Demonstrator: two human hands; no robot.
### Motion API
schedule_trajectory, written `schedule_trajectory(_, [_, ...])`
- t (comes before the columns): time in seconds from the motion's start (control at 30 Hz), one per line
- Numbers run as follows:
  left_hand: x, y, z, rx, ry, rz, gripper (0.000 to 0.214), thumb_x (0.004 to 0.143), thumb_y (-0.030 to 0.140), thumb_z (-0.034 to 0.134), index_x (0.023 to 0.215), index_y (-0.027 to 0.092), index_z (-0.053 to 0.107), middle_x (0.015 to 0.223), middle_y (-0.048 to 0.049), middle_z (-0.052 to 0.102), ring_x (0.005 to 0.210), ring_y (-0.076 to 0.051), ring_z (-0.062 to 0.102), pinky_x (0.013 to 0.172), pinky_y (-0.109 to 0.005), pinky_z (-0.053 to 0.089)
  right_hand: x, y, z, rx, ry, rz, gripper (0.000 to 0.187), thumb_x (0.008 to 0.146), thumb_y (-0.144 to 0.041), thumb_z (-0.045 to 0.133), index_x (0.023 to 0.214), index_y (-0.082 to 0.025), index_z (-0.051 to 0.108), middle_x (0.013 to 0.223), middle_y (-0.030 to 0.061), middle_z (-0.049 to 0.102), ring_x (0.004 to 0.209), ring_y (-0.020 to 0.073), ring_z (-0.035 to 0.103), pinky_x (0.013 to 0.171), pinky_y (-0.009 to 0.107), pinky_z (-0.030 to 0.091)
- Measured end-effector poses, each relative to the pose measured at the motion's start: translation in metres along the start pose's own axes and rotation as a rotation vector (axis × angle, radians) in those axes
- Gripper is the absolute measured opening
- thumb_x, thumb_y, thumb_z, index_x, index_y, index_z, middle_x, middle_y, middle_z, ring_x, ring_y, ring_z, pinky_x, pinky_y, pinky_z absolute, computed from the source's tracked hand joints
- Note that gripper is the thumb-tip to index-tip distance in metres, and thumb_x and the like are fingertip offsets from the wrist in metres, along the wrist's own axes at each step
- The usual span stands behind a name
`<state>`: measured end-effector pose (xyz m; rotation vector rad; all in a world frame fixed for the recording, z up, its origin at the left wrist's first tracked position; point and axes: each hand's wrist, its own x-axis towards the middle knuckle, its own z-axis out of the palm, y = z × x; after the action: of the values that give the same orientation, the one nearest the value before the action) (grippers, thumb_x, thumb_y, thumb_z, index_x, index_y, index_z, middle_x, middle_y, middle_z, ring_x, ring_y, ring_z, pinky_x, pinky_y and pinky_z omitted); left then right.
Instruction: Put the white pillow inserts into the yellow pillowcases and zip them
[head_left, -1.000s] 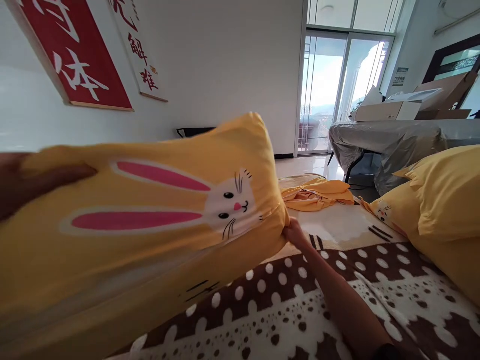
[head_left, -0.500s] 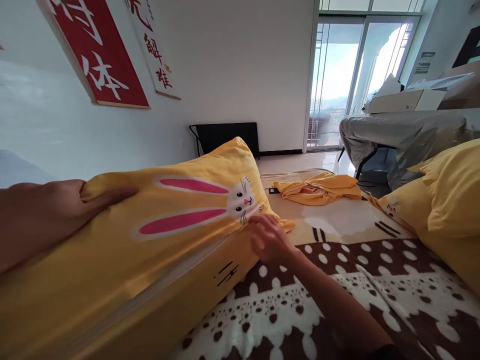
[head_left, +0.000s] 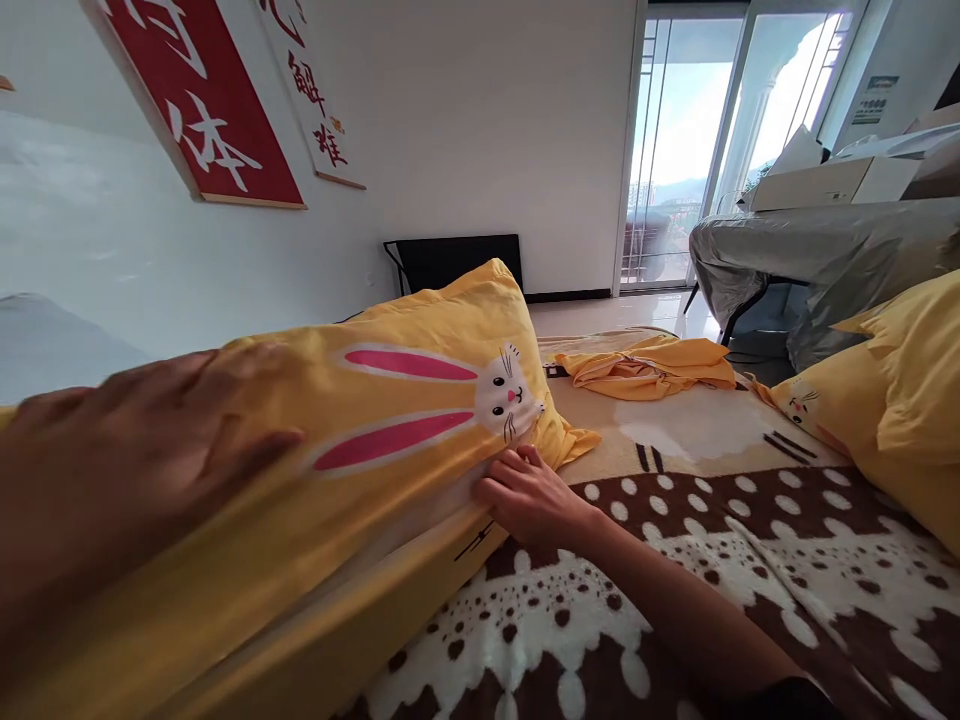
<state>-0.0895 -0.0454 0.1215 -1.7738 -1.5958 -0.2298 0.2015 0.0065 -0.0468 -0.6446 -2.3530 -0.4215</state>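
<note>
A yellow pillowcase (head_left: 420,405) with a long-eared rabbit print covers a plump pillow, tilted up in front of me. A long slit runs along its lower side, and a strip of white inner pillow (head_left: 412,510) shows through. My right hand (head_left: 525,495) is closed at the slit's edge near the rabbit's chin, its fingertips curled into the cloth. Whether it also holds a zip pull is hidden. On the upper left of the pillowcase lies my left hand (head_left: 165,430), blurred, with thumb and fingers apart, pressing on the cloth.
A brown and cream blanket (head_left: 585,600) with white dots covers the bed. Crumpled yellow cloth (head_left: 652,368) lies beyond the pillow, and another yellow pillow (head_left: 900,400) sits at the right. Behind stand a plastic-covered table (head_left: 817,240) with boxes and a black panel (head_left: 461,262).
My left hand has let go of its bunched grip on the pillowcase's top edge and moved right, onto the cloth. My right hand has shifted slightly down, and the slit looks wider.
</note>
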Motion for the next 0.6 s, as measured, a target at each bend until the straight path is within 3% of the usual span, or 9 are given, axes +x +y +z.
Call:
schedule_trajectory(0.13, [-0.022, 0.038, -0.013, 0.033, 0.144, 0.278, 0.070, 0.087, 0.058, 0.028, 0.148, 0.027, 0.010, 0.153, -0.0154, 0.020, 0.138, -0.038, 0.022, 0.108, -0.060, 0.015, -0.002, 0.011, -0.014, 0.081, -0.050, 0.015, 0.007, 0.082, -0.026, 0.060, 0.085, -0.021, 0.062, 0.096, 0.0058, 0.058, 0.102, 0.0202, 0.046, 0.096, 0.036, 0.029])
schedule_trajectory(0.27, [-0.040, 0.053, -0.004, -0.023, 0.170, 0.394, 0.080, 0.083, 0.056, 0.042, 0.148, 0.029, 0.003, 0.154, -0.0175, 0.013, 0.140, -0.039, 0.013, 0.110, -0.064, 0.013, -0.007, 0.028, -0.030, 0.201, -0.112, 0.083, 0.014, 0.081, -0.032, 0.064, 0.087, -0.020, 0.065, 0.092, 0.0034, 0.064, 0.097, 0.0178, 0.054, 0.098, 0.036, 0.027])
schedule_trajectory(0.33, [-0.048, 0.059, 0.004, -0.014, 0.179, 0.475, 0.080, 0.082, 0.052, 0.046, 0.147, 0.025, 0.010, 0.151, -0.0221, 0.020, 0.138, -0.042, 0.019, 0.109, -0.066, 0.013, -0.009, 0.034, -0.038, 0.230, -0.140, 0.134, 0.013, 0.081, -0.033, 0.065, 0.084, -0.020, 0.065, 0.086, 0.0022, 0.066, 0.089, 0.0166, 0.058, 0.095, 0.035, 0.029])
schedule_trajectory(0.4, [-0.053, 0.064, 0.012, 0.025, 0.178, 0.518, 0.069, 0.082, 0.044, 0.049, 0.143, 0.018, 0.027, 0.145, -0.0266, 0.031, 0.134, -0.045, 0.029, 0.107, -0.069, 0.014, -0.009, 0.038, -0.045, 0.247, -0.178, 0.165, 0.011, 0.080, -0.032, 0.066, 0.083, -0.021, 0.066, 0.086, 0.0021, 0.067, 0.089, 0.0167, 0.059, 0.091, 0.034, 0.031])
schedule_trajectory(0.5, [-0.054, 0.065, 0.018, 0.098, 0.150, 0.547, 0.050, 0.082, 0.032, 0.048, 0.128, 0.013, 0.050, 0.137, -0.0271, 0.044, 0.127, -0.046, 0.040, 0.103, -0.067, 0.023, -0.009, 0.038, -0.054, 0.243, -0.260, 0.178, 0.010, 0.079, -0.029, 0.069, 0.078, -0.020, 0.065, 0.082, 0.0012, 0.067, 0.086, 0.0166, 0.060, 0.088, 0.033, 0.033])
schedule_trajectory(0.6, [-0.051, 0.062, 0.014, 0.210, 0.139, 0.628, 0.039, 0.081, 0.020, 0.048, 0.117, 0.011, 0.060, 0.128, -0.0257, 0.053, 0.118, -0.045, 0.048, 0.097, -0.061, 0.033, -0.010, 0.036, -0.056, 0.204, -0.326, 0.184, 0.012, 0.076, -0.027, 0.071, 0.076, -0.019, 0.063, 0.081, 0.0008, 0.066, 0.084, 0.0176, 0.061, 0.089, 0.036, 0.033])
